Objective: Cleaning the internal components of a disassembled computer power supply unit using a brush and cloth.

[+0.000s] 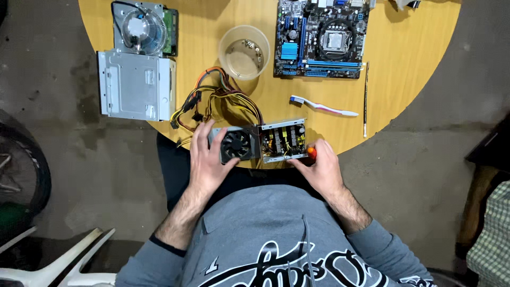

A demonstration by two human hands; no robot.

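I have the power supply (258, 142) at the near edge of the table (414, 48), opened up; my left hand (206, 159) is wrapped round its fan cover (236, 144), fingers curled over the far side, thumb by the fan; my right hand (321, 167) is closed on a screwdriver (311, 153) with an orange handle, at the right end of the open case where the board shows; I judge I am in the middle of taking the unit apart, and the next move calls for a steady tip on a small screw (I cannot see which one) while the left keeps the cover from shifting; the cable bundle (218, 98) trails away from the unit toward a clear cup (244, 52) with screws in it; beyond lie a motherboard (320, 37), a toothbrush (324, 107), a thin rod (366, 98), a grey drive cage (136, 85) and a cooler fan (142, 25); the table is round, light wood; the floor (425, 170) is bare grey concrete; a white chair (64, 263) stands at my left.
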